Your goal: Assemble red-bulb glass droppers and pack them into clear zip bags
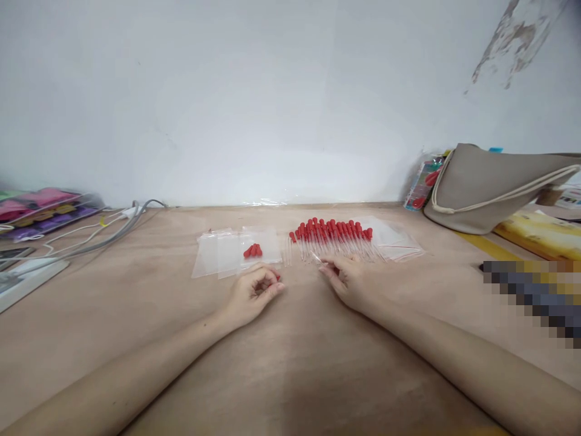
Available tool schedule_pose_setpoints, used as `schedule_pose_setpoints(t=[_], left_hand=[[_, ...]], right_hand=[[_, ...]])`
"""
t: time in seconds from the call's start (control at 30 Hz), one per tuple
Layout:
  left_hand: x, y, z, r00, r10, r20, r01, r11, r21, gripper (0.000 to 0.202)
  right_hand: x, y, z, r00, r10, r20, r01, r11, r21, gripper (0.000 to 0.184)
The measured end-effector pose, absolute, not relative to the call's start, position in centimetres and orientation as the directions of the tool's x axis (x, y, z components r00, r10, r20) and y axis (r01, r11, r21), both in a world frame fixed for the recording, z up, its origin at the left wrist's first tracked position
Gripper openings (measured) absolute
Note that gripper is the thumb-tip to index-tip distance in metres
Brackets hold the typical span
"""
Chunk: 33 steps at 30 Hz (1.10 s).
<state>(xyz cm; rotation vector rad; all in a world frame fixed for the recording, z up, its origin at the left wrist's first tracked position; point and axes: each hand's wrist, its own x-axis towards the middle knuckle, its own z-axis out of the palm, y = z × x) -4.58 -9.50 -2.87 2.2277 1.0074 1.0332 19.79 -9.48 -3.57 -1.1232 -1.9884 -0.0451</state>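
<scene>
My left hand (255,293) is closed over the table, with a red rubber dropper bulb (278,277) pinched between its fingers and mostly hidden. A thin clear dropper tube (316,258) sticks out of the closed fingers of my right hand (341,277). Just beyond that hand lies a row of assembled droppers (333,233), red bulbs at the far end and clear tubes towards me. Several loose clear tubes (287,251) lie left of the row. A few loose red bulbs (253,250) rest on flat clear plastic bags (229,248) beyond my left hand.
More clear bags (394,239) lie right of the droppers. At the right stand a grey-beige pouch (494,188) and a yellow package (544,233). On the left are cables (115,230), a white power strip (34,278) and colourful packs (49,209). A white wall (227,103) bounds the table's back.
</scene>
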Motion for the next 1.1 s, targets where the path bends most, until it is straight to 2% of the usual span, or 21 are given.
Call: schedule_pose_setpoints(t=[0.07,0.17,0.27,0.37,0.6,0.83,1.1], left_hand=[[-4.6,-9.5,-3.3,0.418,0.802,0.427,0.378,-0.581,0.721,0.015],[-4.6,-9.2,-3.6,0.407,0.835,0.370,0.342,-0.515,0.786,0.037],[-4.5,-9.0,-3.7,0.443,0.842,0.308,0.397,-0.493,0.774,0.027],[-4.2,-8.9,-3.6,0.460,0.827,0.322,0.421,-0.522,0.741,0.020],[-3.6,-9.2,-3.1,0.490,0.801,0.343,0.392,-0.554,0.734,0.019],[-4.0,-9.4,-3.8,0.474,0.838,0.270,0.343,-0.458,0.820,0.021],[-4.1,-10.1,-3.2,0.528,0.812,0.248,0.432,-0.509,0.745,0.020]], right_hand=[[19.3,-10.2,-3.3,-0.285,0.710,0.643,0.706,0.610,-0.360,0.018],[18.6,-11.2,-2.9,-0.351,0.707,0.614,0.674,0.646,-0.359,0.018],[18.2,-11.5,-3.0,-0.387,0.667,0.637,0.633,0.694,-0.342,0.016],[17.9,-11.2,-3.4,-0.406,0.648,0.644,0.611,0.716,-0.336,0.014],[17.5,-10.8,-3.7,-0.447,0.634,0.632,0.573,0.745,-0.342,0.013],[18.0,-10.7,-3.2,-0.532,0.639,0.555,0.528,0.763,-0.373,0.017],[18.1,-10.2,-2.8,-0.599,0.625,0.500,0.551,0.775,-0.309,0.020]])
